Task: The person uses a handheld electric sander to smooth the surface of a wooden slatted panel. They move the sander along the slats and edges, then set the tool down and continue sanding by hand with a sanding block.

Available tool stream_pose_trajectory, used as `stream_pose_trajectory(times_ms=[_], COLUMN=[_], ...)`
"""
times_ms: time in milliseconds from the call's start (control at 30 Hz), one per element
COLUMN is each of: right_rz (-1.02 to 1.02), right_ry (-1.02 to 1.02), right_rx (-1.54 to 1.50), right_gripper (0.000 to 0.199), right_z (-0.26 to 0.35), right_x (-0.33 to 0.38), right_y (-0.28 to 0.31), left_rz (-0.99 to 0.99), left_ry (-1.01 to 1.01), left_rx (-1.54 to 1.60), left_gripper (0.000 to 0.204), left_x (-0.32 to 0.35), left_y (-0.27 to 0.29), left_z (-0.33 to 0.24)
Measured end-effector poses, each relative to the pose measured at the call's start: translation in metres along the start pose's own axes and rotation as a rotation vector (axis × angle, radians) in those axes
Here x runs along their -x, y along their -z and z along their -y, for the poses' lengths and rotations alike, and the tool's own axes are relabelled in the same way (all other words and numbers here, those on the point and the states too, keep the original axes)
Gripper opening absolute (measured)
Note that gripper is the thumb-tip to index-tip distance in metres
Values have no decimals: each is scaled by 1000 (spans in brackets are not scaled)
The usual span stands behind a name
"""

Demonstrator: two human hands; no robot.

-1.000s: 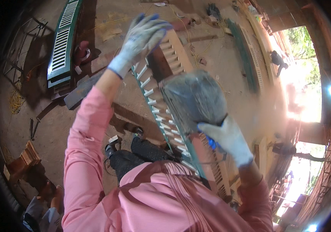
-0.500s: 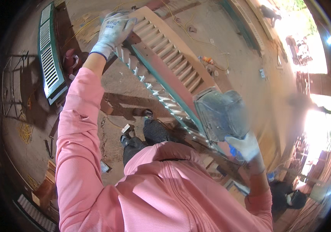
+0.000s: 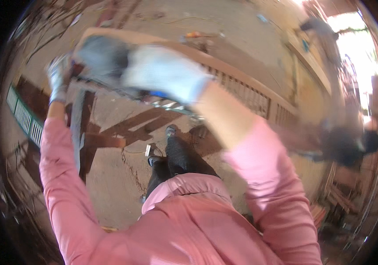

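A long slatted wooden panel (image 3: 246, 90) with a light brown frame runs from the upper left toward the right in front of me. At its left end my left hand (image 3: 58, 77), in a pale work glove, rests with its fingers bent over the corner. My right hand (image 3: 164, 73), also gloved and smeared by motion, grips a dark grey boxy sander (image 3: 104, 58). This tool sits over the panel's left end, close to my left hand. Its underside and any contact with the wood are hidden.
A dark upright post (image 3: 81, 128) stands below the panel's left end. A green slatted panel (image 3: 24, 115) leans at the left. A small white block (image 3: 148, 150) lies near my feet. At the right, another person (image 3: 350, 141) appears blurred.
My right hand has swept the sander from the panel's near right part to its far left end. My left hand stays at that end. The view has shifted.
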State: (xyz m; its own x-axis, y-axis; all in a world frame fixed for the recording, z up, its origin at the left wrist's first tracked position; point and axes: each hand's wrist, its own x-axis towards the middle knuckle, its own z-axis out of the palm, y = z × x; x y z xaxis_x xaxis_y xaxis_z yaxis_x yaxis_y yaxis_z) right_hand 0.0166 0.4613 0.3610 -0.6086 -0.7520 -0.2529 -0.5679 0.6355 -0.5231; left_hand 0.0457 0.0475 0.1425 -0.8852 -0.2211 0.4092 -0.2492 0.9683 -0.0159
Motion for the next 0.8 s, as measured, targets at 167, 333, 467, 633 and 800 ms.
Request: stream_pose_trajectory(times_ms=[167,333,467,633,800], right_rz=[-107,-184,-246,-265,-307], right_ry=[143,-142,-196,-604,-893], right_rx=[-19,-19,137,-30,-386], right_gripper=[34,30,44,66,62], right_z=[60,-17,-62,-94,-118], right_x=[6,80,161,249,314], right_y=[12,-9,-13,-3,18], left_rz=[-218,103,-6,53,63], left_ry=[-320,-5,-28,-5,-19], left_rx=[-415,27,65,68,-58], left_gripper=[47,55,54,53,42], left_x=[-15,-8,-20,-21,-20], left_y=[-1,-36,-39,-30,-26], left_z=[234,67,100,86,74])
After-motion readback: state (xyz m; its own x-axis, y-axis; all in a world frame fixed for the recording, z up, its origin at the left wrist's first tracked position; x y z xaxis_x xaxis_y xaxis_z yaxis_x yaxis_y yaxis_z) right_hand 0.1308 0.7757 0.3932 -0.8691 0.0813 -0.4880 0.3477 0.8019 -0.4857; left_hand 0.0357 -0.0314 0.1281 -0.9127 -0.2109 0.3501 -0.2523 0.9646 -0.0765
